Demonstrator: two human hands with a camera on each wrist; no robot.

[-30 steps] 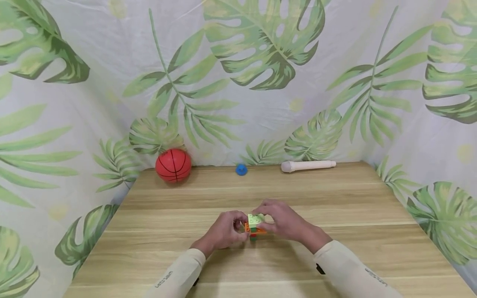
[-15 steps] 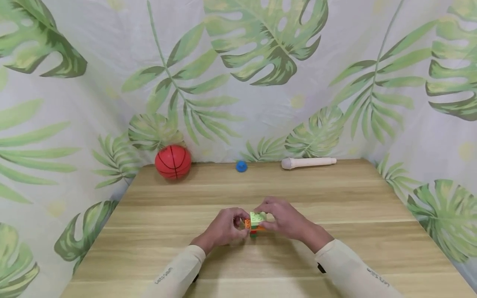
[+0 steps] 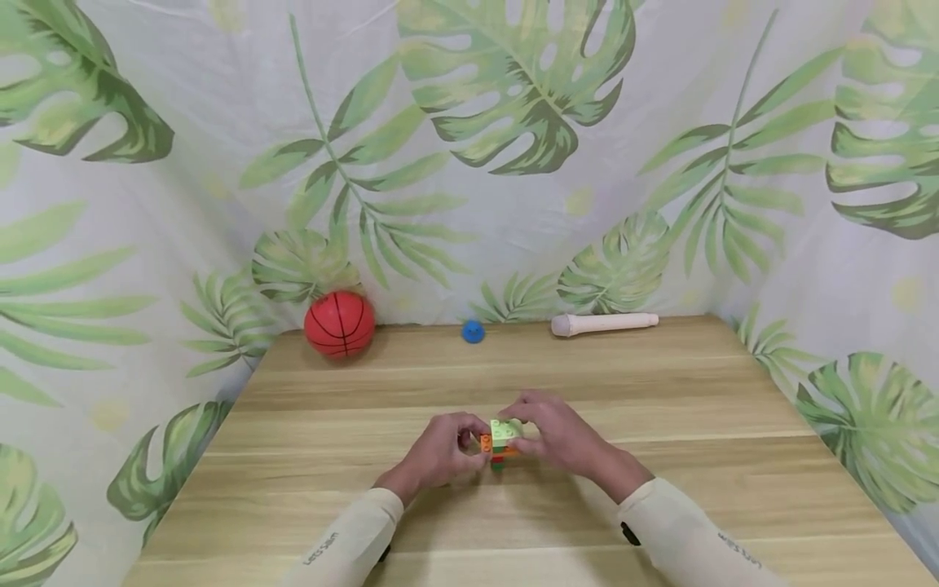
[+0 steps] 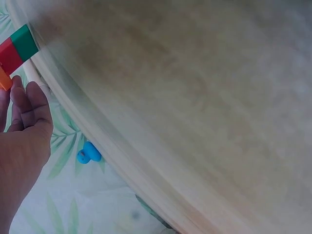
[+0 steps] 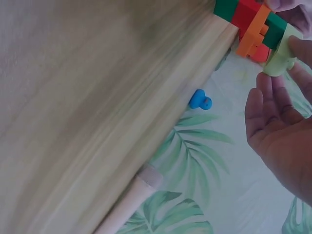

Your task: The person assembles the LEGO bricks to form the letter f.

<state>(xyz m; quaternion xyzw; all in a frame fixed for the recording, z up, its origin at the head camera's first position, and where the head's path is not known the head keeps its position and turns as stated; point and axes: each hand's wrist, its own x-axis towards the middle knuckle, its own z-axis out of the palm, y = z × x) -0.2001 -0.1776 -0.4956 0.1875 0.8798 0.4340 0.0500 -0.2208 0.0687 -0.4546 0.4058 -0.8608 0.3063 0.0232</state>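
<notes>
A small stack of toy building bricks is held between both hands at the middle of the table. My left hand [image 3: 445, 450] pinches the orange brick [image 3: 486, 443] at its left end. With thumb and fingers, my right hand [image 3: 559, 432] grips the light green brick [image 3: 503, 430] on top. In the right wrist view, a dark green brick [image 5: 275, 30] sits between the light green and orange ones. Below the orange come a red brick [image 5: 245, 14] and another green brick [image 4: 24, 43], the latter plain in the left wrist view. Fingers hide parts of the stack.
Along the back of the wooden table [image 3: 367, 522] stand a red basketball [image 3: 340, 324], a small blue toy [image 3: 473, 332] and a pale microphone [image 3: 605, 324]. A leaf-patterned curtain [image 3: 506, 220] hangs behind the table and at both sides.
The light green brick has shifted slightly right against the orange brick's left end, showing more of that end. Both hands keep their grips and nearly the same place.
</notes>
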